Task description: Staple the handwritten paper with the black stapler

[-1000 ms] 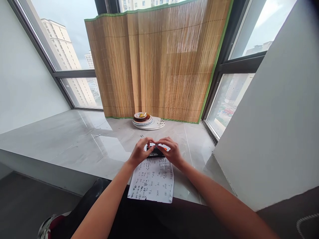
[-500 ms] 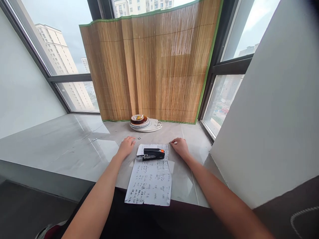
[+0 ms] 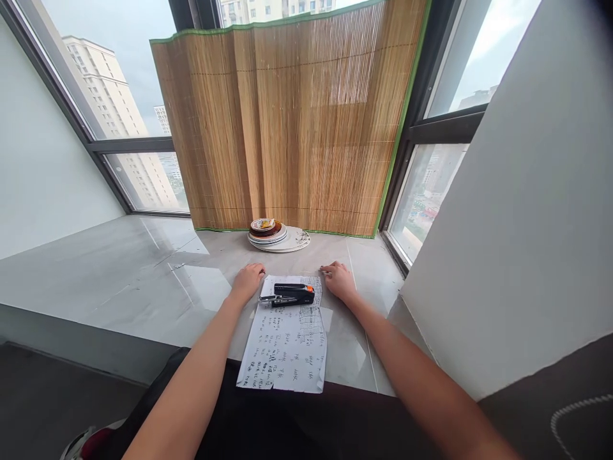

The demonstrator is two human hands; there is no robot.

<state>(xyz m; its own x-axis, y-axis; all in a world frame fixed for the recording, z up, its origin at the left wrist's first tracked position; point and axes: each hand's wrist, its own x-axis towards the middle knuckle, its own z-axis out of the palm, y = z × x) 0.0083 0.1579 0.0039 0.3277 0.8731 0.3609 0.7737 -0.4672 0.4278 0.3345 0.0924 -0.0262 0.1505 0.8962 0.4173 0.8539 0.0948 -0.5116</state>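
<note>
Handwritten paper sheets (image 3: 287,348) lie on the grey tiled ledge in front of me. On their upper part rest a black stapler with an orange end (image 3: 299,295) and a pen (image 3: 275,299). Just left of the paper's top corner is my left hand (image 3: 248,281), its fingers closed around something too small to make out. My right hand (image 3: 336,279) rests on the ledge by the paper's top right corner, fingers pinched together; what is between the fingertips is too small to tell.
A stack of plates (image 3: 268,232) sits on an oval plate (image 3: 297,239) at the back of the ledge. Behind stands a bamboo blind (image 3: 287,134) with green edging, before the windows. A white wall (image 3: 517,211) rises at the right.
My left hand has moved slightly right and its fingers have closed where small bits lay. My right hand has shifted a little left, towards the paper.
</note>
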